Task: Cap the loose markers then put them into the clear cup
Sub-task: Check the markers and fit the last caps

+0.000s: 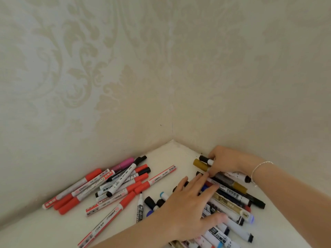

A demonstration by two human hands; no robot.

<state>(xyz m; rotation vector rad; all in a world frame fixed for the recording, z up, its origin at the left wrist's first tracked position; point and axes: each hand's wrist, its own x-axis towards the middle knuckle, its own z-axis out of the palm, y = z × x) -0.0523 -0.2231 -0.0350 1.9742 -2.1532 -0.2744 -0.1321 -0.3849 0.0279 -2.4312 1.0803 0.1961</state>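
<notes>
Fingers (211, 170) of your right hand (227, 161) grasp a black-capped marker (206, 159); left hand (188, 208) lies released on the pile. One marker (139, 209) reads "WHITEBOARD".

Soft, even light all over, no glare anywhere, and only faint shadows under the markers (114, 185) on the white desk (44, 228). Wide-angle bend curves the wallpaper (89, 68), and the left hand (186, 210) looks slightly smeared.
</notes>
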